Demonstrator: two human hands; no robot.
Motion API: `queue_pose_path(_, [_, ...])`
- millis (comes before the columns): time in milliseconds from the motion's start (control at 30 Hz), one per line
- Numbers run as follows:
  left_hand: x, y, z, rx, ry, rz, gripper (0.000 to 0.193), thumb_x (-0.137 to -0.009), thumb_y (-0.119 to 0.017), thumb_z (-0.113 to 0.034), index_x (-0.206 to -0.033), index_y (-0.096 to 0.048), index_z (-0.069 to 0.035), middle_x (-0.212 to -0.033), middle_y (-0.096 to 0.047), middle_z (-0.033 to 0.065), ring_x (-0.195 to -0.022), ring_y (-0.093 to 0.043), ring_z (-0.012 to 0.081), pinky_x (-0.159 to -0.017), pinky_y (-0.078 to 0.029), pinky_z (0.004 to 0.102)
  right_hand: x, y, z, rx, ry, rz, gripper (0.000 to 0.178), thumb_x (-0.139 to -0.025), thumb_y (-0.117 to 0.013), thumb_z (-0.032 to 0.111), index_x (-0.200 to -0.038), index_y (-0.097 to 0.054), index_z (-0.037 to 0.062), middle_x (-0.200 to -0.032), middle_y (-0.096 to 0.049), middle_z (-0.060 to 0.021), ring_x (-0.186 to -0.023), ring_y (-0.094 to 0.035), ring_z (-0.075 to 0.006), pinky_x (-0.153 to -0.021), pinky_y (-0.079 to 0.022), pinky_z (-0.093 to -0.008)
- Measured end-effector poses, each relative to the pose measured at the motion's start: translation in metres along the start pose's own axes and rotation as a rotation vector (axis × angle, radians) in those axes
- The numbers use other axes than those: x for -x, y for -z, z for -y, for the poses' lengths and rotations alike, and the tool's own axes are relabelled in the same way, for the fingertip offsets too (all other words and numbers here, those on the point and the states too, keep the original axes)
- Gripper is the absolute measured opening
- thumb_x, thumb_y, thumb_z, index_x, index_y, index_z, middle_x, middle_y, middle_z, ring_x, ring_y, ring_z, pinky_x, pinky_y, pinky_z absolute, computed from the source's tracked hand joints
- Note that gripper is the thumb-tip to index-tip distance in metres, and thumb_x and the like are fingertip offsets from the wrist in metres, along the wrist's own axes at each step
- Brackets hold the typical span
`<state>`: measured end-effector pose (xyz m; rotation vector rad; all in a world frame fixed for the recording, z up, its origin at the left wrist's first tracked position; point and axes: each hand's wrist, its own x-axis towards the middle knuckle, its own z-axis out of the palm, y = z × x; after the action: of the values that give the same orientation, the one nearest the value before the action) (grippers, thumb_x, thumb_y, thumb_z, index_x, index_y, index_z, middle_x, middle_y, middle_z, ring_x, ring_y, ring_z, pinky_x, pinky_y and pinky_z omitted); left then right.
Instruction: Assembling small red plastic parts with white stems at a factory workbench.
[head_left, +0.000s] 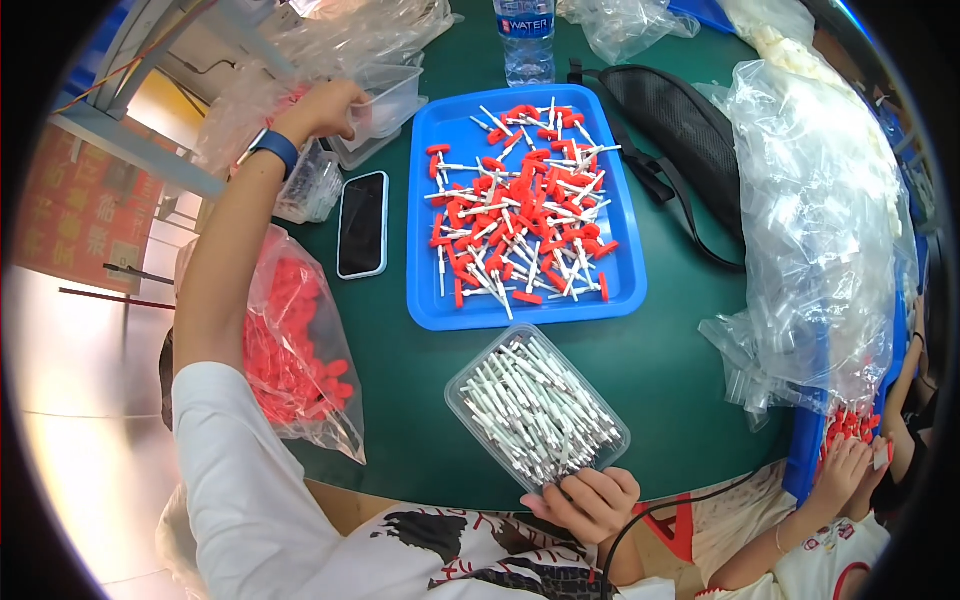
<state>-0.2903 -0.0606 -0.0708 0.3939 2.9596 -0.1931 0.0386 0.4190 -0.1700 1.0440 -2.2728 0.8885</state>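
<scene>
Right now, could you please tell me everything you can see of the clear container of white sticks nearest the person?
The clear container is a shallow rectangular tray of thin see-through plastic with rounded corners. It lies flat on the green table, turned at an angle, just below the blue tray and apart from it. It is packed with slim white sticks with grey ends, lying roughly parallel. The right hand rests at its near corner, fingers on the sticks.

A shallow clear plastic rectangular container (385, 100), empty-looking and tipped slightly, sits just beyond the far-left corner of the blue plastic tray (425, 300), while a clear plastic rectangular box packed with white rods (535, 408) lies angled just near of that tray.
</scene>
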Motion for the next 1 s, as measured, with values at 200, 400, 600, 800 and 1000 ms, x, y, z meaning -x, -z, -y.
queue_pose_path(200, [-0.007, 0.003, 0.007, -0.043, 0.327, 0.345, 0.051, -0.062, -0.076, -0.017, -0.112, -0.067, -0.010, -0.106, -0.066, 0.0119, -0.099, -0.062, 0.0258, -0.081, -0.051, 0.0364, -0.001, -0.001, 0.002, 0.013, 0.001, -0.002, 0.022, -0.067, -0.083, 0.032, -0.069, -0.065, 0.0197, -0.073, -0.057, 0.0071, -0.072, -0.055, -0.0123, -0.062, -0.036, -0.0268])
queue_pose_path(400, [-0.027, 0.008, -0.026, 0.150, 0.199, 0.315, 0.059, -0.071, -0.071, -0.034, -0.122, -0.060, -0.007, -0.118, -0.063, 0.0144, -0.104, -0.061, 0.0260, -0.085, -0.050, 0.0372, -0.002, 0.000, 0.003, 0.032, -0.002, -0.005, 0.022, -0.066, -0.083, 0.032, -0.069, -0.066, 0.0194, -0.073, -0.058, 0.0064, -0.072, -0.056, -0.0127, -0.062, -0.036, -0.0273])
queue_pose_path(600, [-0.018, -0.020, -0.021, -0.065, 0.221, 0.324, 0.053, -0.076, -0.066, -0.046, -0.106, -0.067, -0.001, -0.104, -0.067, 0.0207, -0.099, -0.063, 0.0346, -0.088, -0.049, 0.0408, 0.003, -0.003, 0.000, 0.006, 0.041, -0.051, 0.020, -0.067, -0.083, 0.030, -0.073, -0.067, 0.0198, -0.074, -0.058, 0.0061, -0.072, -0.056, -0.0132, -0.062, -0.036, -0.0274])
queue_pose_path(800, [0.013, -0.013, -0.032, -0.263, 0.336, 0.043, 0.058, -0.076, -0.066, -0.048, -0.113, -0.064, -0.003, -0.109, -0.065, 0.0229, -0.101, -0.062, 0.0374, -0.088, -0.049, 0.0421, 0.008, 0.019, -0.008, 0.058, -0.224, -0.019, 0.023, -0.062, -0.085, 0.025, -0.075, -0.069, 0.0136, -0.110, -0.054, -0.0080, -0.101, -0.053, -0.0296, -0.080, -0.046, -0.0404])
queue_pose_path(1000, [0.096, 0.061, -0.118, -0.338, -0.113, -0.523, 0.038, -0.088, -0.061, -0.028, -0.118, -0.057, -0.004, -0.107, -0.066, 0.0138, -0.101, -0.064, 0.0296, -0.078, -0.054, 0.0369, -0.003, 0.030, -0.020, -0.318, -0.656, -0.050, 0.018, -0.075, -0.066, 0.001, -0.092, -0.064, 0.0037, -0.125, -0.052, -0.0181, -0.121, -0.050, -0.0337, -0.097, -0.043, -0.0422])
